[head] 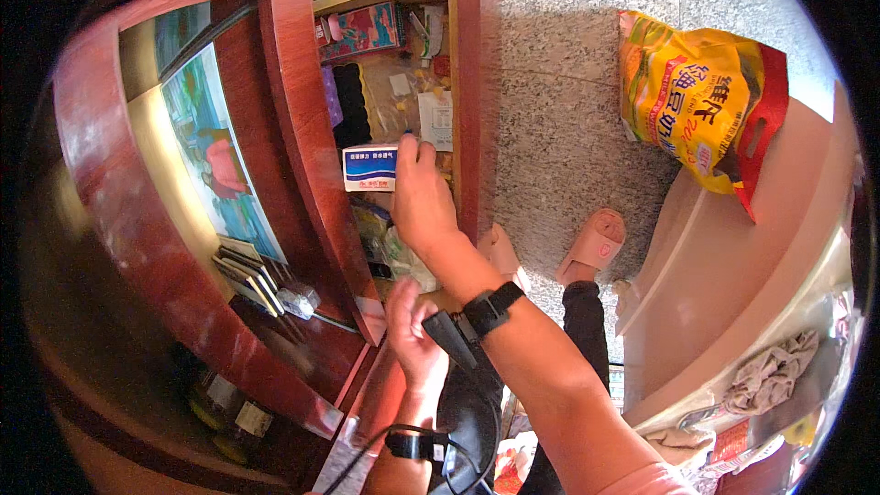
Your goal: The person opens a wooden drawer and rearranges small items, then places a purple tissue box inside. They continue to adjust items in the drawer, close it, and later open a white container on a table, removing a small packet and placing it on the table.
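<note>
Inside an open wooden drawer, my right hand grips the end of a small white-and-blue cardboard box that bears writing. The fingers hide that end of the box. Under and around it lie a clear plastic bag, a white printed slip, a black cloth-like piece and some crumpled clear plastic. My left hand is lower down, beside the drawer's near corner. Its fingers are loosely bent and apart, and no object shows in it.
A patterned flat box lies at the drawer's far end. Left of the drawer, a reddish cabinet holds a picture and several books. At right, a yellow-red plastic bag rests by a curved pinkish panel. Slippered feet stand between.
</note>
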Demonstrator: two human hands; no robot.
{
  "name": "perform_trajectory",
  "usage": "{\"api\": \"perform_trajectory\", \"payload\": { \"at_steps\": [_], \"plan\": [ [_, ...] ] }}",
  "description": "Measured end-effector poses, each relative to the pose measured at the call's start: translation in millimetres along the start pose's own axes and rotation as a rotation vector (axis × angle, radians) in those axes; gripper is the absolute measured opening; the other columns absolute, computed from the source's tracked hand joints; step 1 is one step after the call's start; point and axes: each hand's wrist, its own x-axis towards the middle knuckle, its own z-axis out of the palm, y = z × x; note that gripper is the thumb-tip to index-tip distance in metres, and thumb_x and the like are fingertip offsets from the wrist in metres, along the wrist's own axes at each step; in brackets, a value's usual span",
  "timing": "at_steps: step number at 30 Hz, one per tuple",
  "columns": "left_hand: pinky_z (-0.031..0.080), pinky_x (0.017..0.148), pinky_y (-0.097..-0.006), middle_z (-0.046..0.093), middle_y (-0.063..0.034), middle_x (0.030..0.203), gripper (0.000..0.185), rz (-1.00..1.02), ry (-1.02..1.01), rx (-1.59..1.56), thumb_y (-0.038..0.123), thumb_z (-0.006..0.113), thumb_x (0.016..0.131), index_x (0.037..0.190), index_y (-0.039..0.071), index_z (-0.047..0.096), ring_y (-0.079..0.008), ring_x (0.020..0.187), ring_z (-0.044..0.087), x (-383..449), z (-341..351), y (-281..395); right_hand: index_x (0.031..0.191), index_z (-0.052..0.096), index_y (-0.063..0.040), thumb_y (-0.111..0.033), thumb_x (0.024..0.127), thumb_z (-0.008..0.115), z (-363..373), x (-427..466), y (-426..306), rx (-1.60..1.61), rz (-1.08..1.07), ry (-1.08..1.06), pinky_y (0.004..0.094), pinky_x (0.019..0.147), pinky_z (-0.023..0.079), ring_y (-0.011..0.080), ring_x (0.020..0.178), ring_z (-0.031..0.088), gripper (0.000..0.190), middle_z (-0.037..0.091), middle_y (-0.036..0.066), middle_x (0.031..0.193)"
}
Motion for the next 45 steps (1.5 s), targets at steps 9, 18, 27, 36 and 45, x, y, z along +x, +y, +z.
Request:
{"api": "perform_trajectory", "payload": {
  "at_steps": [9,18,27,36,45],
  "plan": [
    [0.049,0.082,-0.0283,0.058,-0.0042,0.102,0.024,-0.265,0.029,-0.137,-0.01,0.062,0.09,0.112,0.0,0.059,-0.0148,0.093,0.06,-54,26,-29,0.124,0.042,0.002,0.006,0.076,0.069,37,26,10,-0.082,-0.164,0.049,0.0435,0.079,0.059,0.0415,0.103,0.063,0.055,0.049,0.025,0.124],
    [0.048,0.084,-0.03,0.062,-0.0003,0.106,0.016,-0.764,0.049,-0.726,0.018,0.058,0.1,0.113,0.009,0.059,-0.0117,0.102,0.059,-45,44,-7,0.15,0.031,0.004,0.007,0.079,0.065,61,35,10,-0.026,-0.226,-0.13,0.0436,0.09,0.058,0.0441,0.115,0.061,0.079,0.032,0.035,0.15],
    [0.048,0.086,-0.0318,0.061,-0.0033,0.114,0.022,-0.825,0.13,-0.845,0.022,0.058,0.098,0.116,0.008,0.059,-0.0146,0.102,0.06,-47,50,-19,0.153,0.026,0.0,0.015,0.076,0.054,65,38,12,0.297,-0.231,-0.258,0.0481,0.109,0.043,0.0502,0.135,0.042,0.084,0.022,0.032,0.158],
    [0.05,0.084,-0.0316,0.062,-0.0074,0.113,0.021,-0.678,-0.002,-0.624,0.012,0.059,0.095,0.115,0.005,0.06,-0.018,0.098,0.062,-53,49,-33,0.154,0.022,0.002,0.012,0.082,0.049,64,38,16,0.4,-0.162,-0.354,0.0447,0.118,0.033,0.0475,0.144,0.03,0.078,0.019,0.033,0.159],
    [0.052,0.082,-0.0314,0.062,-0.0116,0.112,0.022,0.053,-0.139,0.16,0.002,0.06,0.091,0.113,0.001,0.062,-0.0215,0.095,0.064,-55,48,-31,0.148,0.034,0.004,0.001,0.089,0.055,-10,-44,19,0.338,-0.23,-0.094,0.0439,0.114,0.037,0.045,0.135,0.043,0.063,0.038,0.03,0.149]
  ]
}}
